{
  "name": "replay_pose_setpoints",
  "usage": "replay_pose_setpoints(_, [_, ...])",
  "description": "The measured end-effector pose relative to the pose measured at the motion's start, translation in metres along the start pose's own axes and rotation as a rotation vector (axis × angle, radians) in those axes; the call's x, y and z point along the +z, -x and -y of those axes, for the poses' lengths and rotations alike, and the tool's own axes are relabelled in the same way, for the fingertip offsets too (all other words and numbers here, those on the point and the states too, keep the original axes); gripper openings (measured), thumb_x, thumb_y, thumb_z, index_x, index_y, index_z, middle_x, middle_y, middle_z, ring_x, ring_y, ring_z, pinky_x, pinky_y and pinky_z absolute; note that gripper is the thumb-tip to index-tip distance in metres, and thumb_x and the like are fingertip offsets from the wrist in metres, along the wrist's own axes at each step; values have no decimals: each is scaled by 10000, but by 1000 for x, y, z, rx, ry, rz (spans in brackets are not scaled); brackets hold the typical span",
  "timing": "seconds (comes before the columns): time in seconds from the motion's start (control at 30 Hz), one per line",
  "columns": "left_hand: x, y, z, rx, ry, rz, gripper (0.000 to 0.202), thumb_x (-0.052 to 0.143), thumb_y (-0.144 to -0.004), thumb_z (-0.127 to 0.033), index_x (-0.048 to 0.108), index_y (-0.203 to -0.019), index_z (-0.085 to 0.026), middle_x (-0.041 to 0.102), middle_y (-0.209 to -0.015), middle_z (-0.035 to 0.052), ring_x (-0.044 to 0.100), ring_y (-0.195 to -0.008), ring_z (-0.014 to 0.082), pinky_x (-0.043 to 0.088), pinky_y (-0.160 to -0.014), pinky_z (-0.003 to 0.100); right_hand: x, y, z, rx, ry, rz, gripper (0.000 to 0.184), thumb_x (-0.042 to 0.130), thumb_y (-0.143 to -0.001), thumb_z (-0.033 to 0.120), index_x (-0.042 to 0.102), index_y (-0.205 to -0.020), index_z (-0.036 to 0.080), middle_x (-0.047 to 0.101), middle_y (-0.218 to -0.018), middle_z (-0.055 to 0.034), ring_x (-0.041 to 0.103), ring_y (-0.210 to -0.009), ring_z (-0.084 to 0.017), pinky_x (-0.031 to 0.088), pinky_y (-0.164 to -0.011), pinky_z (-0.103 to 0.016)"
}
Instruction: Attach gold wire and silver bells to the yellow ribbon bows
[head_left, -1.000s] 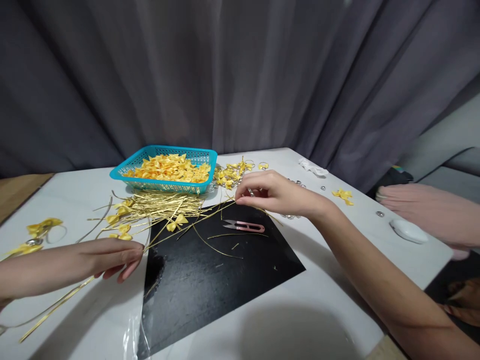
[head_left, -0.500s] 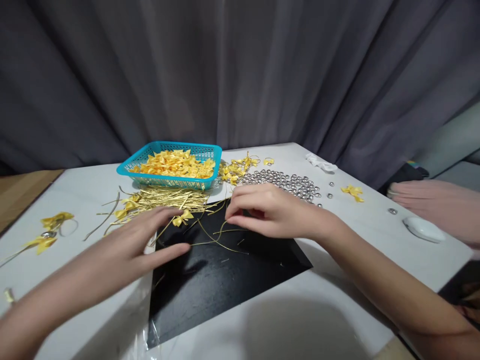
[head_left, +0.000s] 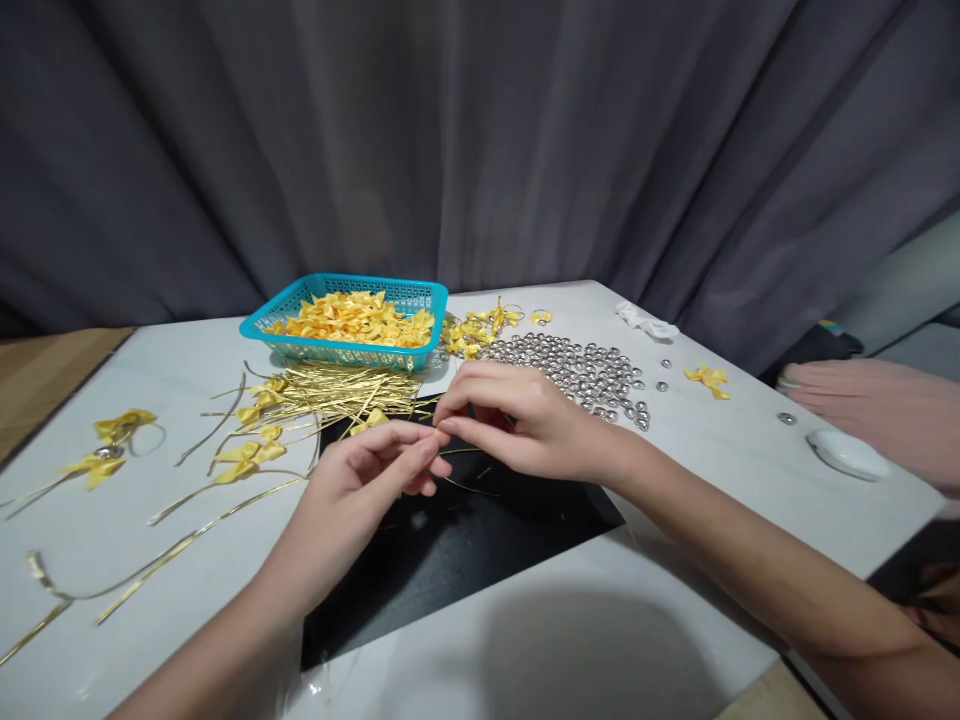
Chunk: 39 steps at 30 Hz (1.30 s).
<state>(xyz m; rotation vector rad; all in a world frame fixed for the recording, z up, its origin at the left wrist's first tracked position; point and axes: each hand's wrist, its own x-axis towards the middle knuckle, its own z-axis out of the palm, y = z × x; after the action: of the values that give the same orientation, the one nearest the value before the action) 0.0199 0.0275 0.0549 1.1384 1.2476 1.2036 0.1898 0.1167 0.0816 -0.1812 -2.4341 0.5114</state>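
Over the black mat, my left hand and my right hand meet at the fingertips. Both are closed in a pinch on a thin gold cord, mostly hidden by the fingers. Loose cord ends lie on the mat just under them. Behind my left hand sits a yellow ribbon bow, partly covered. A pile of gold cords lies beyond the hands, and several yellow bows on cords lie left of my left hand.
A blue basket of yellow bows stands at the back. Silver bell-like pieces spread right of centre. A white oval dish, a crumpled tissue and a yellow bow are on the right. Another person's pink-clad part shows beside the table.
My left hand, spread half a second ago, has moved right and closed at my right fingertips. My right hand has shifted slightly left. Bows on cords now show left of my left hand.
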Motion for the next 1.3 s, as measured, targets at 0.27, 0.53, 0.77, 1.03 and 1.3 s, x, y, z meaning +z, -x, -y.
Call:
replay_pose_setpoints(0.27, [0,4,5,62,67,-126,118,735,-700,-373,745,-782,-289,704,-659,-42,573,-595,76,463,-572,147,4,1,0,1,15,-16,129,495,-892,135,612,-850,103,566,-762,-39,504,-684,-92,412,-638,-213])
replay_pose_setpoints(0.53, [8,4,6,-9,246,-233,188,796,-598,-397,769,-732,-268,673,-568,-25,495,-522,50,407,-493,110,9,3,4,-25,80,-58,109,527,-868,103,626,-836,68,547,-727,-18,462,-622,-57,400,-603,-170])
replay_pose_setpoints(0.77, [9,4,10,-23,252,-281,217,793,-609,-380,768,-799,-279,684,-604,-24,480,-542,47,390,-501,107,11,4,4,-71,154,-137,123,529,-880,136,634,-835,90,568,-737,-25,485,-626,-63,411,-588,-172])
replay_pose_setpoints(1.03, [7,5,16,5,88,-255,165,778,-630,-377,768,-767,-285,676,-595,-27,511,-561,71,398,-533,157,5,4,8,-60,195,-6,184,450,-922,144,617,-915,66,583,-832,-67,557,-747,-94,459,-633,-195])
replay_pose_setpoints(1.3, [3,5,21,75,2,-284,182,808,-579,-362,753,-727,-270,402,-436,-78,398,-497,67,347,-505,174,14,0,7,232,-350,-100,86,638,-803,186,613,-774,108,553,-688,13,447,-562,-42,371,-488,-162])
